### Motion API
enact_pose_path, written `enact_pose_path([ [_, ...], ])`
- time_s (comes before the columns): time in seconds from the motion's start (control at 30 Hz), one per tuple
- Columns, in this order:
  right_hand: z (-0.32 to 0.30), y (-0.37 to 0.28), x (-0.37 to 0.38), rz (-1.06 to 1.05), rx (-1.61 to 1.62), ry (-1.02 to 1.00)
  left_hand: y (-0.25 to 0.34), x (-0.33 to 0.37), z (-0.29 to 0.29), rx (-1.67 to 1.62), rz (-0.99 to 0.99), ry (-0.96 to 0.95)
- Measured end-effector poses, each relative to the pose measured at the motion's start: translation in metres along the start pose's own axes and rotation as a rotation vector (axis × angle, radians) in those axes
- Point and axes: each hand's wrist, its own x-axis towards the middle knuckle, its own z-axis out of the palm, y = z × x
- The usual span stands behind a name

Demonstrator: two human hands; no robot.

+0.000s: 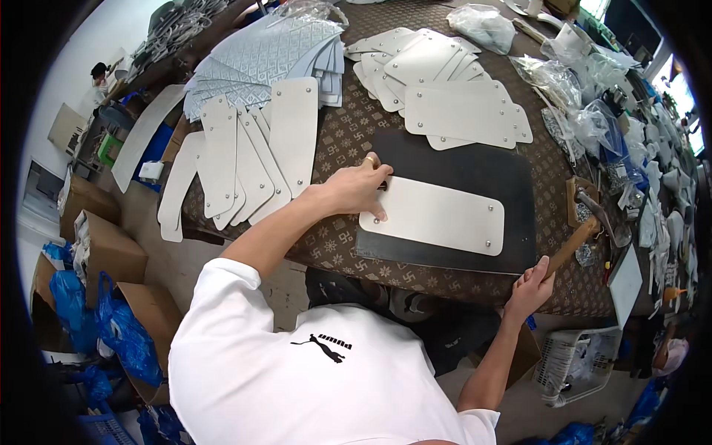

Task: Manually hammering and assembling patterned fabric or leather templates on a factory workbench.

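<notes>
A white rectangular panel [437, 216] with rounded corners and small metal studs lies on a black mat [475, 159]. My left hand [358, 187] is at the panel's left end, its thumb on the surface and its fingers bent around the upper left corner. Something small and dark shows by those fingertips, too small to make out. Gripped in my right hand [529, 288] is the wooden handle of a hammer [572, 246]. Its metal head is raised to the right of the mat, apart from the panel.
Studded white panels lie fanned out at the left [256, 156] and far side [460, 104], near a stack of patterned sheets [263, 55]. At right are a small wooden box of metal bits [581, 200] and plastic bags [593, 126]. A white basket [578, 363] stands below the table's edge.
</notes>
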Motion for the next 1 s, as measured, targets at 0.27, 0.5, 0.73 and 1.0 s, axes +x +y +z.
enact_pose_path([
  [0.27, 0.014, 0.017, 0.016, -0.123, -0.010, 0.019, -0.028, 0.061, -0.015, -0.405, -0.001, 0.049],
  [0.5, 0.009, 0.025, 0.016, -0.108, 0.042, -0.041, -0.030, 0.111, -0.067, -0.112, -0.131, 0.731],
  [0.73, 0.011, 0.012, 0.014, -0.064, -0.078, 0.094, -0.168, 0.013, -0.082, -0.223, -0.757, 0.738],
  [1.0, 0.009, 0.013, 0.018, -0.107, -0.071, 0.113, -0.214, 0.016, -0.051, -0.469, -0.456, 0.620],
])
